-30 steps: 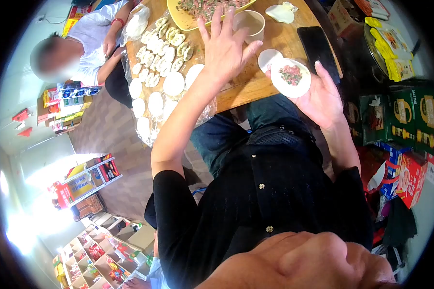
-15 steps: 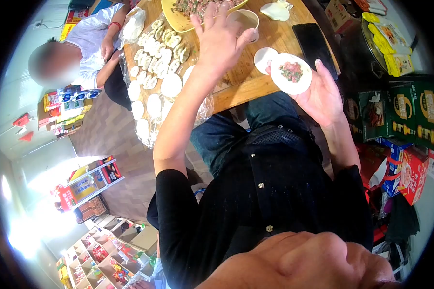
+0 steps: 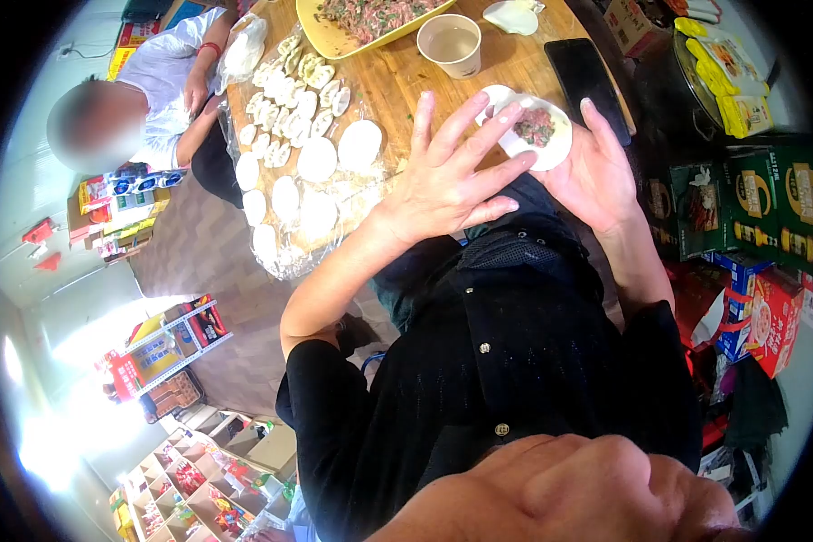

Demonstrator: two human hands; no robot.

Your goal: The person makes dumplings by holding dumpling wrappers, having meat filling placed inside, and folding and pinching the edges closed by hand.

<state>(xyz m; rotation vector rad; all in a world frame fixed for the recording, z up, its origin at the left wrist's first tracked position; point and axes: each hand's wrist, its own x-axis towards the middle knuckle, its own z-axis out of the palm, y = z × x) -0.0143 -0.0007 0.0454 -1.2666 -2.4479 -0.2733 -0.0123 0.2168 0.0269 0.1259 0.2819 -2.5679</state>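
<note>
A round white dumpling wrapper (image 3: 551, 149) with a mound of raw minced meat and green bits (image 3: 535, 127) lies on the fingers of my right hand (image 3: 601, 185), which is turned palm up, thumb raised. My left hand (image 3: 443, 181) is beside it, back up, fingers spread and holding nothing. Its fingertips overlap the wrapper's left edge; I cannot tell whether they touch it. Behind the fingers, another white wrapper (image 3: 495, 96) rests on the wooden table. A paper cup of clear liquid (image 3: 450, 47) stands beyond my left hand, close to a yellow bowl of meat filling (image 3: 316, 38).
Rows of folded dumplings (image 3: 285, 95) and flat wrappers (image 3: 318, 160) cover plastic film on the left of the table (image 3: 397, 99). A black phone (image 3: 583, 77) lies at the right edge. A seated person (image 3: 167, 68) is at the left. More wrappers (image 3: 512, 15) lie at the back.
My left hand has come back from the cup towards my body and now spreads beside the filled wrapper. The right hand has shifted slightly left, still with the wrapper.
</note>
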